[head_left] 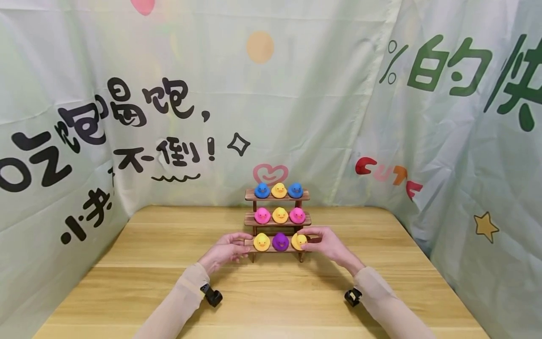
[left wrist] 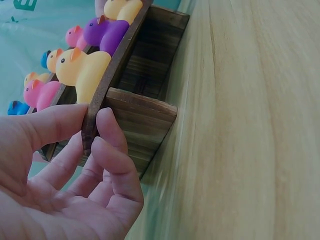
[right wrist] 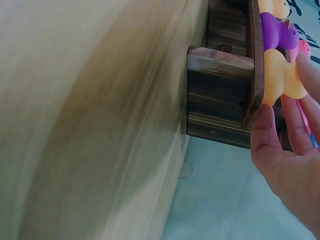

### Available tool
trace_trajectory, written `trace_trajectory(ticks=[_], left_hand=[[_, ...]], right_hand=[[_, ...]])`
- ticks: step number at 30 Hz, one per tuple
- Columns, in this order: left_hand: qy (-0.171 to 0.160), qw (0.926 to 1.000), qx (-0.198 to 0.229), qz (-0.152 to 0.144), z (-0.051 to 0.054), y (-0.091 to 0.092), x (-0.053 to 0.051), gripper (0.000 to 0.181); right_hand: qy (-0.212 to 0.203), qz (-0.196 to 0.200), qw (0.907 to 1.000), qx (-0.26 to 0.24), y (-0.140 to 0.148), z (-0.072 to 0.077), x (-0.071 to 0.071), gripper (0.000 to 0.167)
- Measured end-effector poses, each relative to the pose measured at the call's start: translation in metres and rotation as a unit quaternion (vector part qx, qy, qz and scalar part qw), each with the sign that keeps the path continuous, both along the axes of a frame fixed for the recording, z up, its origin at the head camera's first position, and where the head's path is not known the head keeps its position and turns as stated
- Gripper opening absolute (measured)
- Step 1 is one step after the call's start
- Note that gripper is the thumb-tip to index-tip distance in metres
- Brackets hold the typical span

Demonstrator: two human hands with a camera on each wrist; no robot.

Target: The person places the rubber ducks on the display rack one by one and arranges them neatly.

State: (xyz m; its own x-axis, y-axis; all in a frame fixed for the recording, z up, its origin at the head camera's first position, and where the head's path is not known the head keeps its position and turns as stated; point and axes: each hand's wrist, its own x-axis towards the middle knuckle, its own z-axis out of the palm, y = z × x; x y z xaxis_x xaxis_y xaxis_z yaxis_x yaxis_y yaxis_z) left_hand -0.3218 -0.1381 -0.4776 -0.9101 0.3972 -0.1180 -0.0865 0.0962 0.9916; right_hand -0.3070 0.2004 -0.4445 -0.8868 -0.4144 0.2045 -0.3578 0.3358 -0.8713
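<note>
A dark wooden three-tier display stand [head_left: 306, 195] carries several rubber ducks. My left hand [head_left: 226, 249] pinches the left end of the bottom tier [left wrist: 127, 45], its thumb above the board and fingertips beneath. Beside it sits a yellow duck [head_left: 261, 242], then a purple duck [head_left: 280, 242] in the middle. At the right end, my right hand [head_left: 329, 245] grips another yellow duck [right wrist: 274, 77], which sits on the board. Above are a yellow duck [head_left: 280, 215] between pink ducks [head_left: 262, 215], and at the top a yellow duck [head_left: 279, 190] between blue ducks [head_left: 262, 190].
The stand is on a light wooden table [head_left: 178, 301], toward its back edge. Pale printed curtains [head_left: 296, 94] hang behind and along both sides. Each wrist wears a small black camera, one on the left [head_left: 211, 295] and one on the right [head_left: 353, 297].
</note>
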Motion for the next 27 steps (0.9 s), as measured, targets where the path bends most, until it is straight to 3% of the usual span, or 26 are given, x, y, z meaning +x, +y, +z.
trace_trajectory(ticks=[7, 27], left_hand=[[-0.001, 1.0, 0.001, -0.004, 0.0008, -0.0009, -0.0005, 0.039], [-0.003, 1.0, 0.005, -0.008, 0.0015, -0.001, 0.0014, 0.038]], right_hand=[[-0.017, -0.016, 0.9997, -0.004, -0.0028, 0.0001, 0.0014, 0.037], [-0.017, -0.022, 0.9996, -0.005, -0.0056, -0.0021, 0.0012, 0.037]])
